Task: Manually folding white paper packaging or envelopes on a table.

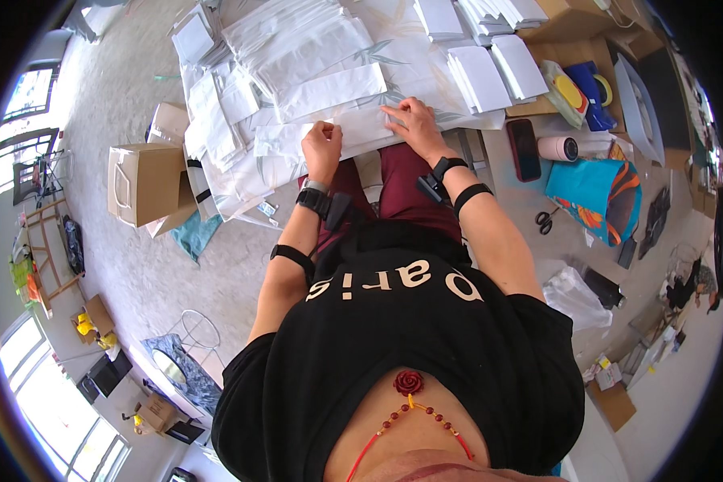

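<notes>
A thin white plastic sleeve (277,140) lies flat near the front edge of the cloth-covered table. My left hand (322,149) is closed at its right part, fingertips pinched together on the sleeve. To the right, my right hand (416,128) has its thumb and index finger stretched out leftward and apart, low over the tablecloth (450,108); nothing shows between them. Just beyond both hands is another flat white sleeve (333,91). A large overlapping pile of white sleeves (293,40) covers the table behind it, with more loose sleeves (213,120) at the left.
Stacks of white cards or envelopes (478,79) stand at the back right. Beside them are a dark phone (524,150), a pink cylinder (557,149), a blue patterned bag (590,197) and black scissors (545,222). A cardboard box (146,185) sits left of the table.
</notes>
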The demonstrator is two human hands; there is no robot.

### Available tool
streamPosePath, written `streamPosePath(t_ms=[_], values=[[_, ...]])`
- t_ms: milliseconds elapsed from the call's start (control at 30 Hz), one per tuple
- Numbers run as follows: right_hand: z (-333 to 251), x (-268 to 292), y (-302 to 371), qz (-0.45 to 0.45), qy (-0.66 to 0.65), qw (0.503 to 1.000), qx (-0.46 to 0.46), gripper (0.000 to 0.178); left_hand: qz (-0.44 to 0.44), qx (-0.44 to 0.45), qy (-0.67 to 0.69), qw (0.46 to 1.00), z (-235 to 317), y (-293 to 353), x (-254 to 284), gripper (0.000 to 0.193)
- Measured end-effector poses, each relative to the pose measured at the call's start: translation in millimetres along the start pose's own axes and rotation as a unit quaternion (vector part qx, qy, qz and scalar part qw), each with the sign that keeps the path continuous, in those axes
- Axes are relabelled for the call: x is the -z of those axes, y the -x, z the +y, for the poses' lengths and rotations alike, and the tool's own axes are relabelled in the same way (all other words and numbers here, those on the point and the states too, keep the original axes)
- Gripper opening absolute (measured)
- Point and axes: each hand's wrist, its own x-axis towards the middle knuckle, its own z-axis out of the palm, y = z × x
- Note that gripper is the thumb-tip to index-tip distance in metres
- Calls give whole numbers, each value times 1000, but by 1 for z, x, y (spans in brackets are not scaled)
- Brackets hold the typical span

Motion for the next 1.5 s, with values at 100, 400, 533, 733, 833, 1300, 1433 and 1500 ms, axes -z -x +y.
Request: streamPosePath(t_ms=[100, 400, 533, 733, 833, 1300, 1433, 1500], values=[[5, 4, 2, -27, 8, 1000, 11, 45, 58, -33, -31, 997, -2, 3, 22, 23], [8, 4, 0, -46, 34, 998, 38, 51, 279, 20, -166, 946, -77, -13, 97, 41], [5, 7, 1, -65, 37, 997, 18, 52, 251, 75, -218, 940, -78, -12, 96, 44], [-8, 9, -6, -75, 45, 996, 5, 57, 235, 18, -151, 960, -93, -21, 106, 28], [-15, 9, -11, -24, 16, 1000, 6, 56, 248, 15, 108, 962, -58, -19, 89, 21], [-121, 14, -53, 78, -225, 964, -116, 35, 161, -221, -16, 962, 43, 42, 29, 84], [-85, 26, -48, 88, -260, 955, -113, 37, 160, -145, -88, 972, -7, 42, 32, 95], [-64, 30, -46, 83, -273, 950, -126, 36, 161, -125, -102, 974, -16, 42, 35, 92]])
